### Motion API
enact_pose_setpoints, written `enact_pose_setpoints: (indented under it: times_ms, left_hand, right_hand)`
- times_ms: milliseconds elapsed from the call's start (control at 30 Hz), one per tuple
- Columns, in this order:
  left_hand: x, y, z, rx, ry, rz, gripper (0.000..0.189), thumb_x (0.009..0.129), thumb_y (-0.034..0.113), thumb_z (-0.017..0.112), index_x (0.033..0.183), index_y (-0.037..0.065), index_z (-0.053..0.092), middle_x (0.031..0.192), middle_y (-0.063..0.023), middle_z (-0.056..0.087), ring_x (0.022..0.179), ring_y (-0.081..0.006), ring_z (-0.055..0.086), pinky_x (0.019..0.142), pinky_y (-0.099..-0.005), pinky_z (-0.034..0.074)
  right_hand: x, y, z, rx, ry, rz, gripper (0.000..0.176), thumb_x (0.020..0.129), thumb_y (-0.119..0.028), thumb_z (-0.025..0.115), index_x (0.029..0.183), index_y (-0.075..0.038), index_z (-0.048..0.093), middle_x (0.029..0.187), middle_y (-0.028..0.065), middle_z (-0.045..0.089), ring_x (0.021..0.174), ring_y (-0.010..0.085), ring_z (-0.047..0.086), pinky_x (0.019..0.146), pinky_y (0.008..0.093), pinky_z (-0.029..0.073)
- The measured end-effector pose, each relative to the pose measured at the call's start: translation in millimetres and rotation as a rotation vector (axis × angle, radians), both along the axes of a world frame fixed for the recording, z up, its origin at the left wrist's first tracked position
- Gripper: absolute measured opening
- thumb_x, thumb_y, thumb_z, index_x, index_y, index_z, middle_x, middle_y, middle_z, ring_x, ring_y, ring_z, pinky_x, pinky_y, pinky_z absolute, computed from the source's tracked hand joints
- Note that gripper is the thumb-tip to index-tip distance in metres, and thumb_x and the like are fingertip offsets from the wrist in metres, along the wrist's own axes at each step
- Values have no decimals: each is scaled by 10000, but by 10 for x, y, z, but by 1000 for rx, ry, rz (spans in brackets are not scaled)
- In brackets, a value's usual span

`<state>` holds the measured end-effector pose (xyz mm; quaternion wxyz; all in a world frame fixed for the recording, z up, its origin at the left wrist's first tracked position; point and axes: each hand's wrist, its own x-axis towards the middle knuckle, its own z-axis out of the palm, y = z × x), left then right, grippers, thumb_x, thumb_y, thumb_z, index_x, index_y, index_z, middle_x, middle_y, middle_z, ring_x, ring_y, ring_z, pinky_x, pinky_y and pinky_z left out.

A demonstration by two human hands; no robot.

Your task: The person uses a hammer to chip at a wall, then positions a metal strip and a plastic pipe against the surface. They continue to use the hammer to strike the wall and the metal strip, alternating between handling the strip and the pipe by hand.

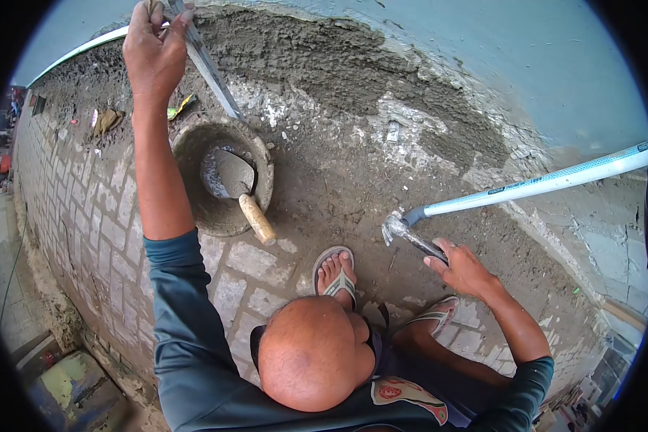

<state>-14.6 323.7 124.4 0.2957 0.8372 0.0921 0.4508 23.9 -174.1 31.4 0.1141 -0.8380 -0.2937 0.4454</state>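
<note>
Hammer, dark-handled, metal-clawed, in right hand, right of round mortar-caked bowl | left hand grips long flat grey strip, beyond bowl | step seemingly: positioning strip; next move calls for steady left grip

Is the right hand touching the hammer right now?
Touching. The head view shows the right hand gripping the hammer near the end of its handle, with no gap between them.

Brick-paved ground w/ dirt patch; on it: rnd tub, yel. wrapper, brn scrap.
</note>
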Motion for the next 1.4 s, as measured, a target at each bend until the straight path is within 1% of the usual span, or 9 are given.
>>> enact_pose_setpoints:
  times_ms: [400,533,667,800,833,967,1100,1200,1400]
  left_hand:
    - [-62,353,-300,-146,-1,-6,337,897,81,644,1132,-7,418,1253,-142,566,1134,-191,556,962,-327,463]
    - [-92,347,-304,-50,97,175,530,851,188,729,1184,-49,392,1246,-236,521,1144,-243,546,976,-362,445]
    - [-116,414,-289,33,110,290,645,834,248,752,1243,-88,383,1188,-213,501,1137,-254,551,963,-350,443]
    - [-226,275,-296,147,-47,488,584,884,381,676,1150,-89,456,1070,-140,533,927,-188,557,839,-314,443]
    - [-281,84,-254,156,-160,390,430,959,398,519,1016,-28,494,897,-81,510,806,-163,501,781,-292,417]
    - [-501,-903,-342,-732,-208,-251,278,991,294,298,903,72,439,703,-44,409,637,-141,422,598,-264,388]
    - [-309,-1659,-1071,-1157,161,-277,198,991,262,401,875,108,447,687,15,383,555,-65,342,473,-215,268]
    - [-99,-2083,-1758,-1420,491,-440,228,995,176,490,1134,52,622,747,49,477,596,-55,410,531,-210,350]
    - [226,-2321,-2491,-1519,539,-321,224,991,143,488,1133,34,623,809,-8,591,776,-120,612,655,-243,499]
  right_hand:
    - [23,53,13,-70,20,-7,323,935,-290,558,1063,5,527,737,263,599,739,474,589,690,520,441]
    - [51,61,4,-39,23,6,322,937,-288,552,1078,-1,521,742,267,601,746,474,590,707,527,440]
    - [63,82,6,-48,18,10,330,936,-290,553,1084,2,519,738,269,602,747,475,591,712,529,441]
    - [93,122,31,-53,21,-8,342,931,-292,562,1102,1,519,735,272,601,749,479,589,714,531,441]
    - [103,133,44,-27,17,-27,345,928,-289,565,1107,3,522,720,265,598,728,469,591,704,522,444]
    - [154,172,-10,43,5,-121,345,920,-280,575,1106,8,538,722,242,589,697,407,601,694,472,456]
    - [189,223,-423,405,-119,-328,342,919,-313,602,1069,-11,547,715,48,551,614,158,528,573,342,434]
    - [276,427,-501,374,-99,-483,368,915,-319,593,1056,17,549,766,161,592,719,262,581,694,392,453]
    - [188,742,-634,523,79,-796,337,964,-368,531,936,-33,523,645,25,507,523,101,471,478,281,378]
